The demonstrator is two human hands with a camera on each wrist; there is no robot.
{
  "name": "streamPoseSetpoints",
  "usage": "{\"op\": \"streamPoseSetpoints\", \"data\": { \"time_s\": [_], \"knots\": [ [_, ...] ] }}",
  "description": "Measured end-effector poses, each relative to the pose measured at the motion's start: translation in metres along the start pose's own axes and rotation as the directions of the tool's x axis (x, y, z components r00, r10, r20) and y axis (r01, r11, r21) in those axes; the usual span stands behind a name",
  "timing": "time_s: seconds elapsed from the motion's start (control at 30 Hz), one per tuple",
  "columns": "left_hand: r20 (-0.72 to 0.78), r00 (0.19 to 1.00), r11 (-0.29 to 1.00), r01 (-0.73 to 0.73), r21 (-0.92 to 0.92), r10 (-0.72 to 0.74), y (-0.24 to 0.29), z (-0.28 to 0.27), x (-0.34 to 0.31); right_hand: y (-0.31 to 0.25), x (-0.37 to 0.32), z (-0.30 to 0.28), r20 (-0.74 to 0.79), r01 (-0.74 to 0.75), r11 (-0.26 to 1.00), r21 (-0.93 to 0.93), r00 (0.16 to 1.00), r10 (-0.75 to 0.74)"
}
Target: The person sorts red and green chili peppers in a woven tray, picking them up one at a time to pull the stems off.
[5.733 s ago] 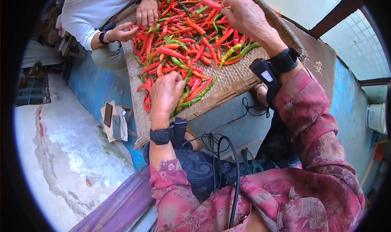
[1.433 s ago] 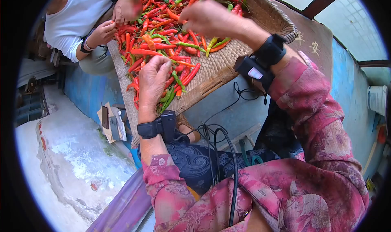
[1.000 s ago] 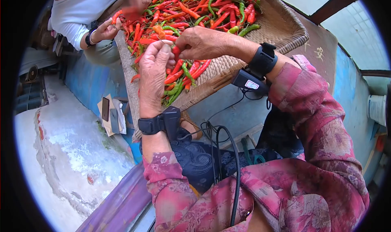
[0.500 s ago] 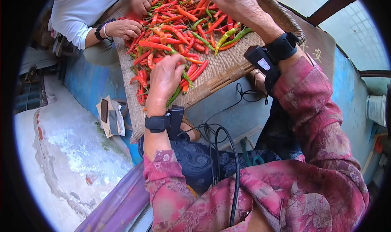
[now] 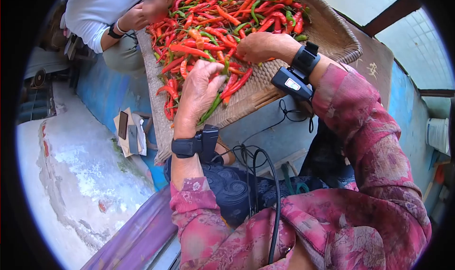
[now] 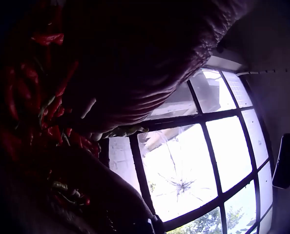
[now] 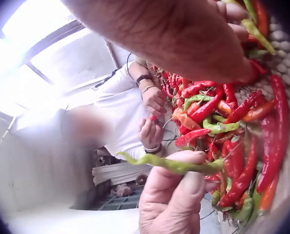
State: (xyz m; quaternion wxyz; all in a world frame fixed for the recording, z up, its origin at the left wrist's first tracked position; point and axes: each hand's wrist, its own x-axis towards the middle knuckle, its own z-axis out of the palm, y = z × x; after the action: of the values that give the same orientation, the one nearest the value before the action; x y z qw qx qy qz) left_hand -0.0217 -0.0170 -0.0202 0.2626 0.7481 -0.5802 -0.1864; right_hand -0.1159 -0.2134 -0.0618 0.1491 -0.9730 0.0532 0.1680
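One left hand (image 5: 201,87) is pinching a green pepper (image 7: 176,165) between thumb and fingers. The right hand (image 5: 266,47) is now coming in lower and nearer to the left, its fingers reaching the pepper heap (image 5: 189,49); grip hidden, cannot tell if holding. Work seems to be going pepper by pepper. The heap is lying in a woven tray (image 5: 350,54), over a brown desk (image 5: 379,66). Across, another person (image 5: 97,11) is keeping both hands close together.

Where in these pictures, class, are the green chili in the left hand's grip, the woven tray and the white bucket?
Green chili (image 7: 176,165): right wrist view, middle of its body.
Woven tray (image 5: 331,32): head view, bare inner side at the right.
White bucket (image 5: 437,135): head view, middle of its side.
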Motion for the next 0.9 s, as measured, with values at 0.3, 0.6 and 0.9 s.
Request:
{"op": "streamPoseSetpoints", "data": {
  "time_s": [0.3, 0.6, 0.9],
  "knots": [
    [0.052, 0.963, 0.452, 0.171, -0.875, -0.264, 0.008, -0.007, 0.002, -0.003, -0.008, -0.019, -0.217, -0.035, 0.933, 0.357, 0.969, 0.119],
    [0.063, 0.956, 0.407, 0.181, -0.895, -0.286, 0.007, -0.001, 0.006, -0.039, -0.029, -0.027, -0.496, 0.366, 0.449, 0.815, 0.841, 0.215],
    [0.116, 0.95, 0.603, 0.276, -0.748, -0.29, 0.009, 0.008, 0.009, -0.04, -0.036, -0.031, -0.321, 0.211, 0.419, 0.883, 0.923, 0.212]
  ]
}}
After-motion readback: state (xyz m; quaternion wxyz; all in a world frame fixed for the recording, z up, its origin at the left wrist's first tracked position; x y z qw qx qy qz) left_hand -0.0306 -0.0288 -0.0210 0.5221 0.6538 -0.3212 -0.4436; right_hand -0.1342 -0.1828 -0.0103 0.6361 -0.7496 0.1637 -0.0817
